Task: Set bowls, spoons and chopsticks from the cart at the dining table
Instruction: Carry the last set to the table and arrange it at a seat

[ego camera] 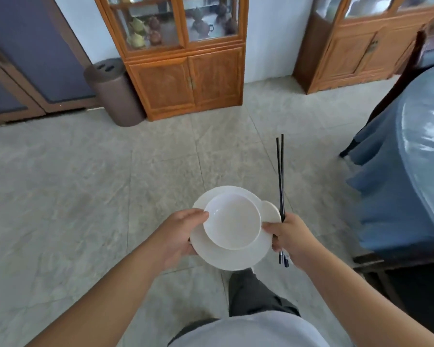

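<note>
I am carrying a white bowl (232, 222) that sits on a white plate (226, 255). My left hand (179, 236) holds the plate from the side. Its thumb lies on the bowl's rim and the other fingers curl under the plate. My right hand (290, 240) pinches the other side of the plate with its thumb on top. The same hand also grips two dark chopsticks (280, 181), which point up and away from me. Something small and white (272, 211) peeks out behind the bowl. It may be a spoon, but I cannot tell.

The table (426, 151) with the blue cloth is off to my right, well apart from my hands. I think I am on my way there.

To do this well, I should keep the plate flat so the bowl does not slide. I should turn slowly toward the table and keep the chopsticks tight so they do not slip.
</note>
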Available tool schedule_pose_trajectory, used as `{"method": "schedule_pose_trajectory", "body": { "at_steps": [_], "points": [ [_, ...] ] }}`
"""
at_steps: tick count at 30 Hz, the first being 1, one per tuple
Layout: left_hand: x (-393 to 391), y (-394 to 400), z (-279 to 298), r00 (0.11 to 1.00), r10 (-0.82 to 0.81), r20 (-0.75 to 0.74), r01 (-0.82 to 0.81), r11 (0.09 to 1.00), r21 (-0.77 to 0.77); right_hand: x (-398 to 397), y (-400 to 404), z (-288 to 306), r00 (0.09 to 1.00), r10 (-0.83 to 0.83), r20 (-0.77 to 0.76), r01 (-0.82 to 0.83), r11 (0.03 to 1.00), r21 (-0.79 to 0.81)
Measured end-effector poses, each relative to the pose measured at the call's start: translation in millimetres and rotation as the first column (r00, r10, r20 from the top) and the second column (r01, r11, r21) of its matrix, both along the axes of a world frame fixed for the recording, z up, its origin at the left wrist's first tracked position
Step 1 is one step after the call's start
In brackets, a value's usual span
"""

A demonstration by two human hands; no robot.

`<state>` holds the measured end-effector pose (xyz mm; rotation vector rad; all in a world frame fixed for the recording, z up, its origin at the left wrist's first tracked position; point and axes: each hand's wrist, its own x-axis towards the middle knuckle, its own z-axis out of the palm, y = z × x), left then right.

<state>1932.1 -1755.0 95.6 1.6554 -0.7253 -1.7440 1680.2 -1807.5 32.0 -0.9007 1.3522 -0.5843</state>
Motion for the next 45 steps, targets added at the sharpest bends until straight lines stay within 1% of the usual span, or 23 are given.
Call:
{"method": "schedule_pose_trajectory", "body": {
  "at_steps": [5,12,14,19,21,24,28,34,39,42,45],
  "points": [
    [-5.2,-139.8,-11.0,0.998,-0.058,0.025,0.058,0.998,-0.017,-4.5,-120.2,-12.7,0.999,-0.052,-0.017,0.052,0.999,-0.008],
    [-24.1,-318.6,-2.7,0.988,-0.152,-0.007,0.151,0.988,-0.039,-29.8,-288.0,9.1,0.992,-0.127,-0.024,0.127,0.992,-0.02],
    [-31.9,-367.8,-0.1,0.988,-0.156,-0.018,0.155,0.987,-0.038,-36.7,-333.3,13.5,0.989,-0.144,-0.038,0.144,0.99,-0.017],
    [-49.3,-490.2,-8.0,0.979,-0.203,-0.03,0.202,0.979,-0.039,-52.6,-439.7,7.0,0.976,-0.214,-0.04,0.214,0.977,0.004],
    [-54.9,-545.0,-14.0,0.972,-0.236,-0.022,0.235,0.971,-0.035,-59.7,-482.1,-1.3,0.961,-0.272,-0.045,0.273,0.962,0.012],
    [-65.4,-632.5,-18.6,0.941,-0.337,-0.029,0.336,0.941,-0.045,-69.3,-544.7,-10.4,0.928,-0.373,-0.025,0.373,0.927,0.019],
    [-90.3,-744.6,-10.2,0.895,-0.445,-0.033,0.444,0.896,-0.031,-86.9,-623.4,-4.7,0.867,-0.498,-0.012,0.498,0.866,0.034],
    [-159.4,-897.6,2.0,0.822,-0.568,-0.045,0.568,0.823,-0.012,-143.4,-739.1,3.8,0.788,-0.615,0.005,0.615,0.788,0.045],
    [-245.5,-1018.1,-5.5,0.757,-0.652,-0.037,0.651,0.758,-0.032,-219.4,-843.3,-7.8,0.724,-0.689,0.037,0.689,0.725,0.026],
    [-305.5,-1085.4,-7.4,0.755,-0.655,-0.003,0.655,0.755,-0.023,-273.7,-904.6,-7.3,0.711,-0.703,0.016,0.704,0.711,0.0],
    [-364.1,-1145.4,1.7,0.729,-0.684,0.006,0.684,0.729,-0.015,-326.9,-957.3,5.9,0.698,-0.715,0.021,0.715,0.699,0.014]
  ]
}}
